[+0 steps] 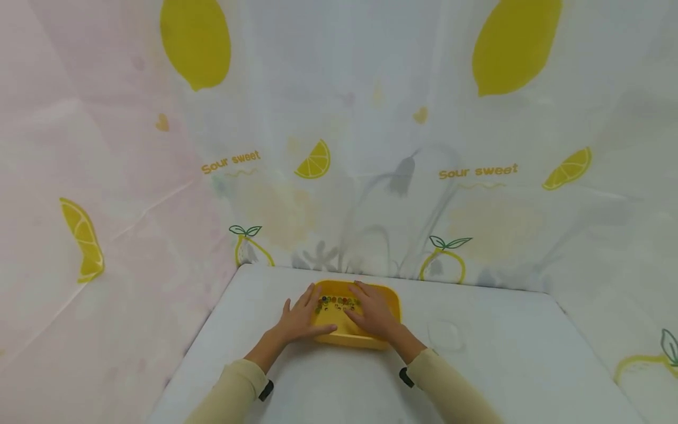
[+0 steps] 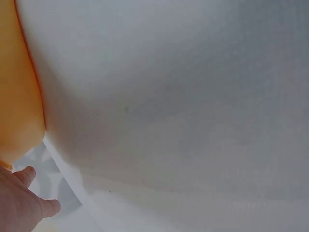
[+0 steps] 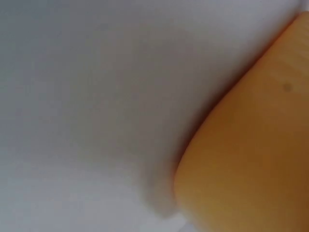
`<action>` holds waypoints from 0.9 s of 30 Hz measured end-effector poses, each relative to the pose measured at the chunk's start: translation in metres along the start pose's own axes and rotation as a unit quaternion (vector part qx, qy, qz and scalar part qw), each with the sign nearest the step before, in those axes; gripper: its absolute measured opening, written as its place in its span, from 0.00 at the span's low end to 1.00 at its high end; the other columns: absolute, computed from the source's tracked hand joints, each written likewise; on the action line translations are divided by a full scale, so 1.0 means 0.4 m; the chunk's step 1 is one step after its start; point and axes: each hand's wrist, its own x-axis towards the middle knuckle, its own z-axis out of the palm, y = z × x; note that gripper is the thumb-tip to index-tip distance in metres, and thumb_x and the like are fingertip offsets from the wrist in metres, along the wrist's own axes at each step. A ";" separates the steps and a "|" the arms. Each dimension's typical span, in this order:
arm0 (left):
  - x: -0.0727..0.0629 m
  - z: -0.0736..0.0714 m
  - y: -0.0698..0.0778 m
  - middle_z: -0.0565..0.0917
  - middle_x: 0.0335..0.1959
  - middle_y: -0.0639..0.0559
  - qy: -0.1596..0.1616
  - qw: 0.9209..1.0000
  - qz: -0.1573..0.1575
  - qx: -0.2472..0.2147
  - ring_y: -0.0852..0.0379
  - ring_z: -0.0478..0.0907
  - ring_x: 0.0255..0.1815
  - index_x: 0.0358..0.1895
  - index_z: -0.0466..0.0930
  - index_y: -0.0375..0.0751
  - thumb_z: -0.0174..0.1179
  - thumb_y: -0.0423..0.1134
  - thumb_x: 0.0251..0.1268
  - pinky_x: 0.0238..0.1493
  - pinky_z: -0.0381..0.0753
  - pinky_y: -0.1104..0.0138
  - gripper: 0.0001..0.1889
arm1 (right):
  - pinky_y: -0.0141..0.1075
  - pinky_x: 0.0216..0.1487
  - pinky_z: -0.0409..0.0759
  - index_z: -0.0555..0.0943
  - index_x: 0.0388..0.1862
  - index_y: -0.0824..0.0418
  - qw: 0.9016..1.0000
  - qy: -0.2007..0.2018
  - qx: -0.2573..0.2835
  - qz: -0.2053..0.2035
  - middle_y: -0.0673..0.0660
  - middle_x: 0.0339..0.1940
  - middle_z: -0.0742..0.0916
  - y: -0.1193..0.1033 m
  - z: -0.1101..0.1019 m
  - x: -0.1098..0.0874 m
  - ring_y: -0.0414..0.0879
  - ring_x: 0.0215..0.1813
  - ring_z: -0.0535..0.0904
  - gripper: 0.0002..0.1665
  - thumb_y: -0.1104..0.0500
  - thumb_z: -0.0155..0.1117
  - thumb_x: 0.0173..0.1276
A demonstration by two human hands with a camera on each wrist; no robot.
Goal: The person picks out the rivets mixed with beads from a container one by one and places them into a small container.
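Observation:
A yellow plastic tray [image 1: 349, 340] with raised walls sits on the white table, with several small, colourful beads or marbles [image 1: 334, 300] lying toward its far side. At its left end, my left hand [image 1: 298, 321] has its fingers spread along the rim, the thumb reaching across the near wall. My right hand [image 1: 375, 309] extends over the right part of the tray, fingers fairly straight and pointing inward. Part of the left hand [image 2: 19, 205] shows beside the tray [image 2: 19, 82] in the left wrist view. The right wrist view has only the tray's outer wall [image 3: 251, 159]; no hand appears there.
The white table [image 1: 492, 353] extends to both sides of the tray. Behind it hangs a lemon-printed cloth [image 1: 360, 224], which also covers the left and right sides. A faint squarish outline [image 1: 446, 335] shows on the table right of the tray.

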 end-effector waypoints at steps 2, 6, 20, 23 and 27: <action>0.003 0.003 -0.003 0.46 0.82 0.42 0.000 1.000 -0.001 -0.002 0.41 0.53 0.79 0.81 0.43 0.45 0.59 0.72 0.57 0.71 0.45 0.31 0.57 | 0.53 0.62 0.76 0.78 0.61 0.65 1.000 -0.003 0.008 0.003 0.64 0.61 0.81 -0.004 0.012 0.014 0.58 0.62 0.78 0.27 0.52 0.67 0.68; 0.006 0.008 -0.003 0.46 0.82 0.43 0.004 1.000 0.000 -0.017 0.42 0.52 0.80 0.81 0.43 0.45 0.59 0.72 0.56 0.71 0.43 0.30 0.57 | 0.46 0.51 0.82 0.83 0.50 0.66 0.998 -0.043 0.043 0.027 0.61 0.48 0.87 -0.019 0.024 0.040 0.53 0.49 0.83 0.17 0.55 0.65 0.69; -0.001 0.012 -0.005 0.48 0.82 0.44 0.012 1.000 -0.006 -0.015 0.41 0.53 0.79 0.81 0.44 0.46 0.61 0.71 0.56 0.70 0.46 0.30 0.57 | 0.40 0.46 0.85 0.85 0.48 0.66 0.981 -0.105 0.130 0.099 0.59 0.45 0.89 -0.052 0.077 0.073 0.49 0.43 0.85 0.13 0.61 0.64 0.69; -0.001 0.011 -0.005 0.47 0.82 0.43 0.010 1.000 -0.002 -0.017 0.40 0.52 0.79 0.81 0.44 0.46 0.61 0.71 0.55 0.70 0.47 0.30 0.57 | 0.43 0.46 0.85 0.85 0.48 0.67 0.978 -0.106 0.144 0.104 0.60 0.46 0.89 -0.059 0.082 0.081 0.52 0.45 0.86 0.12 0.62 0.64 0.68; -0.002 0.000 -0.006 0.47 0.82 0.43 0.009 1.000 -0.002 -0.019 0.38 0.51 0.79 0.81 0.44 0.46 0.61 0.72 0.55 0.70 0.48 0.30 0.58 | 0.43 0.46 0.85 0.85 0.47 0.67 0.976 -0.111 0.153 0.109 0.61 0.45 0.89 -0.072 0.102 0.101 0.53 0.44 0.86 0.12 0.64 0.64 0.67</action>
